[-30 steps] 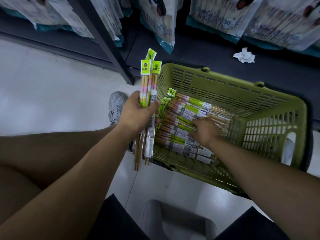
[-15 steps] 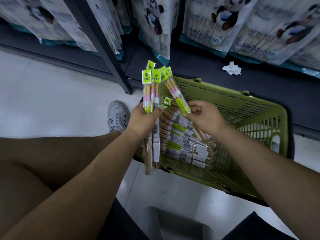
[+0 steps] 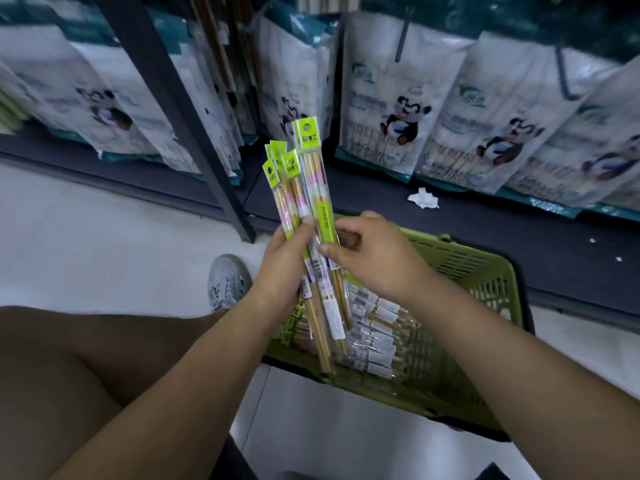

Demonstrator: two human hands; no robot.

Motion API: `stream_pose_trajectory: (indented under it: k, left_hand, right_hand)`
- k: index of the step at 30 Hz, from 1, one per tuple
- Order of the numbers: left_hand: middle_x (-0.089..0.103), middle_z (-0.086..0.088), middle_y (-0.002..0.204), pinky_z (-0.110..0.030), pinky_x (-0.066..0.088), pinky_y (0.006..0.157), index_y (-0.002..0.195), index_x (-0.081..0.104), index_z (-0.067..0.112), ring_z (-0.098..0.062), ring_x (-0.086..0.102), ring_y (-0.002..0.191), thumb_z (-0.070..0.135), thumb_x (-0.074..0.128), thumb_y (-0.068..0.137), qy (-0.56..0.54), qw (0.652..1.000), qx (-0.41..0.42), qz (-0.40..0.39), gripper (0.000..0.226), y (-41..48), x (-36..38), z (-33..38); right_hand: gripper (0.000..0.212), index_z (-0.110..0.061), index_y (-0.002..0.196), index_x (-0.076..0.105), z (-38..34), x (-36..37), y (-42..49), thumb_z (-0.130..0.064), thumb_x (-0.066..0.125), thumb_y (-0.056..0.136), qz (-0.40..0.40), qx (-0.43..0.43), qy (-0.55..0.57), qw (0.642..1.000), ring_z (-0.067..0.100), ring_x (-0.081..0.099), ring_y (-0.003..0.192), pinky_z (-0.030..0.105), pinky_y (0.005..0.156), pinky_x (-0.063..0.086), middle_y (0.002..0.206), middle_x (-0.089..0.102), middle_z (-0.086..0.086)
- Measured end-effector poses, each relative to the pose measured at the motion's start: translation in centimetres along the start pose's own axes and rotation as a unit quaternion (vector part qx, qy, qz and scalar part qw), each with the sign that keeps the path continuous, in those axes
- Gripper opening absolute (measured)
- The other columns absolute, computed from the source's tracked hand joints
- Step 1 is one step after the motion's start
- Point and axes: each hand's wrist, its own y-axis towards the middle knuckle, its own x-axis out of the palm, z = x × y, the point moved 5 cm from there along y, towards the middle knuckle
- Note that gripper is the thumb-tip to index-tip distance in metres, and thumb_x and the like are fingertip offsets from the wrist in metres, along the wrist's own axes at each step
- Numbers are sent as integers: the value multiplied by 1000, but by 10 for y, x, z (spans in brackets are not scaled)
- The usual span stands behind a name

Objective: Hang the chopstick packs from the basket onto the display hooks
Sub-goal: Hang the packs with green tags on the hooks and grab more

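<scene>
Here the left hand (image 3: 280, 271) curls its fingers round a fanned bundle of chopstick packs (image 3: 290, 188), held upright over the green basket (image 3: 485, 271) on the floor; the right hand (image 3: 375, 259) pinches the tallest pack (image 3: 314, 168) between thumb and fingers, and more packs (image 3: 379, 329) lie in the basket

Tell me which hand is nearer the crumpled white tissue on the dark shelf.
Right. The right hand is below and left of the crumpled tissue, over the basket rim; the left hand is farther left, gripping the chopstick packs.
</scene>
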Motion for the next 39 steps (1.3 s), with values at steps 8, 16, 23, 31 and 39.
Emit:
stream_pose_trajectory:
  k: [8, 16, 23, 31, 39]
  left_hand:
    - [77, -5, 112, -53, 59, 93, 112, 73, 37, -28, 74, 106, 48, 78, 77, 63, 989, 116, -68, 37, -15, 40, 65]
    - [76, 6, 109, -52, 60, 89, 122, 63, 43, -23, 75, 102, 51, 76, 83, 160, 943, 251, -147, 42, -48, 110, 170]
    - [66, 10, 134, -46, 52, 106, 145, 50, 26, -12, 63, 123, 64, 77, 68, 210, 904, 351, -126, 90, -62, 149, 250]
    - [70, 17, 125, -45, 56, 99, 132, 57, 49, -7, 67, 115, 70, 81, 65, 153, 907, 365, -147, 75, -54, 162, 275]
    - [73, 28, 106, -8, 54, 69, 108, 64, 56, 7, 69, 96, 59, 76, 76, 91, 917, 357, -156, 34, -44, 163, 294]
  right_hand:
    - [23, -24, 100, 58, -36, -62, -7, -45, 49, 102, -5, -35, -74, 997, 9, 52, 79, 32, 70, 44, 90, 47, -4]
    - [18, -22, 88, 67, -111, -197, 6, -37, 75, 91, 288, -53, 195, 936, 17, 69, 74, 36, 61, 59, 80, 69, 5]
    - [28, -13, 85, 66, -166, -270, 1, -39, 70, 94, 395, -106, 255, 876, 17, 62, 64, 32, 56, 56, 71, 65, 7]
    - [25, -21, 77, 70, -189, -302, 14, -32, 64, 99, 383, -125, 298, 865, 11, 60, 60, 21, 54, 51, 70, 64, 4]
    - [24, -18, 80, 68, -211, -331, 30, -24, 60, 102, 412, -147, 290, 851, 8, 61, 58, 21, 53, 48, 68, 63, 2]
